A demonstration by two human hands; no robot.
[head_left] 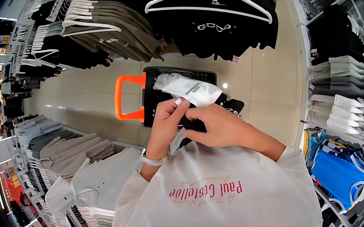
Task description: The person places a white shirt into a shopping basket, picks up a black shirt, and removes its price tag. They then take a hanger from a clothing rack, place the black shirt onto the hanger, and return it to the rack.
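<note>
My left hand (168,117), with a watch (153,158) on its wrist, is closed with thumb and finger pinching a small white tag (178,101). Close against it, my right hand (214,124) has its fingers curled over black fabric; its grip is partly hidden. Just beyond the hands is a crinkled white plastic packet (191,90) with dark print. A black garment with white marks (233,106) shows to the right of the packet. Under all this stands a black shopping basket (204,75) with an orange handle (118,97) pointing left.
Ahead hang black T-shirts on a white hanger (209,12); olive shirts (124,26) hang to their left. Light polo shirts (105,174) hang at lower left. Shelves on the right hold folded clothes (341,113) and blue sleeveless tops (339,174). Tiled floor (272,88) runs between.
</note>
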